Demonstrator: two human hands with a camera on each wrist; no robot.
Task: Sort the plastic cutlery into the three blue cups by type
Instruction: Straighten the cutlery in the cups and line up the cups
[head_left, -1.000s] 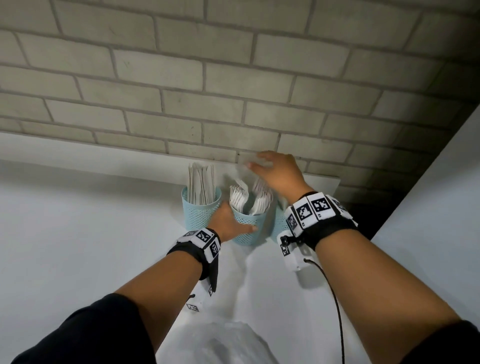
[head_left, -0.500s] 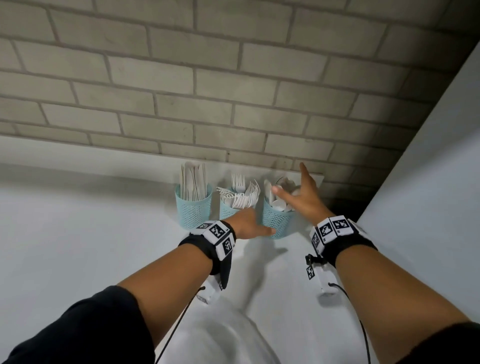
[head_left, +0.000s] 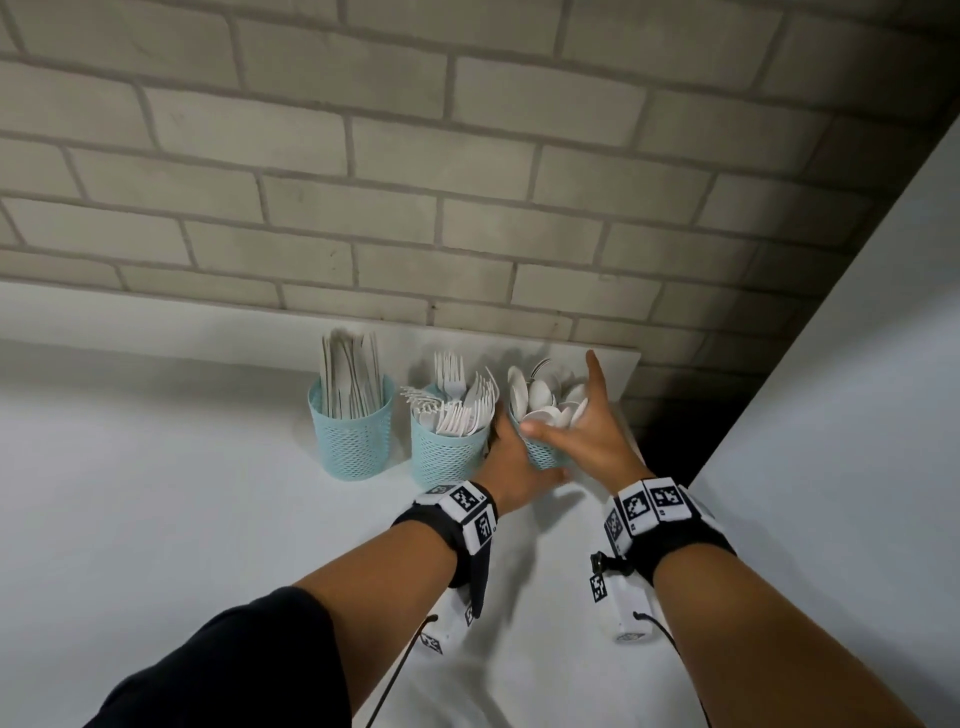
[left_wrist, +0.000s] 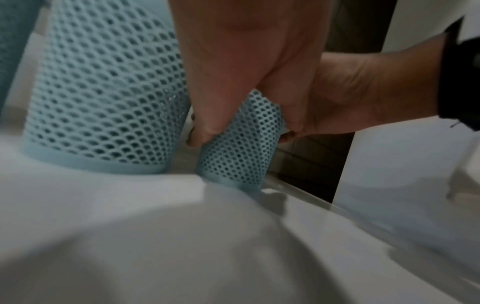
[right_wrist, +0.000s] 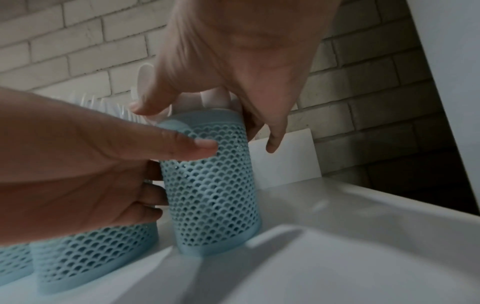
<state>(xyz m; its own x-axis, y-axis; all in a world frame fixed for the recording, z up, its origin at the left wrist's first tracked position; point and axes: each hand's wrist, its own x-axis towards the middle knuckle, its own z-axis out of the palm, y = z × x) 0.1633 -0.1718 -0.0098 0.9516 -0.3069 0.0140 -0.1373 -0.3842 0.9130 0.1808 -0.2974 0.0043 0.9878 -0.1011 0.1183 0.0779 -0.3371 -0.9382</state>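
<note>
Three pale blue perforated plastic cups stand in a row on the white tabletop by the grey brick wall. The left cup holds white plastic knives, the middle cup white forks, the right cup white spoons. The left hand grasps the right cup, thumb across its front, fingers curled round its side. The right hand hovers over its rim, fingers spread and released

Three cups in a row: knives left, forks middle, spoons right.
</note>
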